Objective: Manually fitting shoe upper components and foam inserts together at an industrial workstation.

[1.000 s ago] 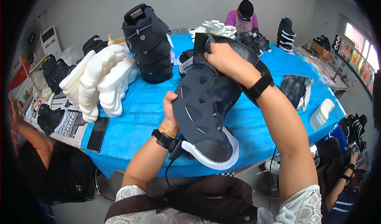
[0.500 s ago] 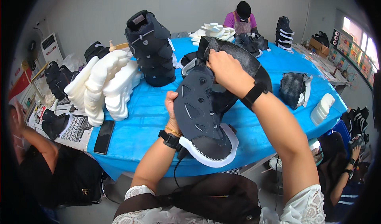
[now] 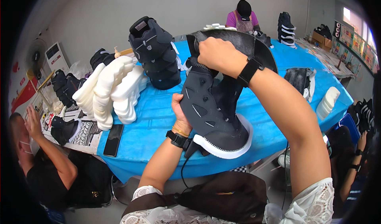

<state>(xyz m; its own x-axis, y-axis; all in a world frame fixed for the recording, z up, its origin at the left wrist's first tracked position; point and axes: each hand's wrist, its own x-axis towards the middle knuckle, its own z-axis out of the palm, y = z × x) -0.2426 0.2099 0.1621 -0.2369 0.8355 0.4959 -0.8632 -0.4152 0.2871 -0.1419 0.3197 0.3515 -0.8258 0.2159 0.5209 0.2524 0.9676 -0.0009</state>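
Observation:
A black boot upper point(image 3: 216, 109) with a white stitched lower edge is held upright over the near side of the table. My left hand point(image 3: 181, 112) curls round its left side, thumb in sight and the other fingers hidden behind it. At the top, my right hand point(image 3: 218, 54) is closed on the dark collar edge by the ribbed, elastic-looking part. A broad black flap point(image 3: 258, 49) with a fuzzy inner face spreads out to the right of that hand.
A blue-covered table point(image 3: 154, 140) bears a stack of black boot uppers point(image 3: 156, 57), piled white foam shapes point(image 3: 105, 91), a phone point(image 3: 113, 140), another black upper point(image 3: 297, 81) and a white foam piece point(image 3: 328, 102). Co-workers sit at the far side point(image 3: 243, 21), left point(image 3: 51, 160) and right.
The boot upper has tilted more upright and its white edge has swung right. My right hand has pulled the collar up and slightly left; both hands keep hold. The left co-worker's raised hand shows more.

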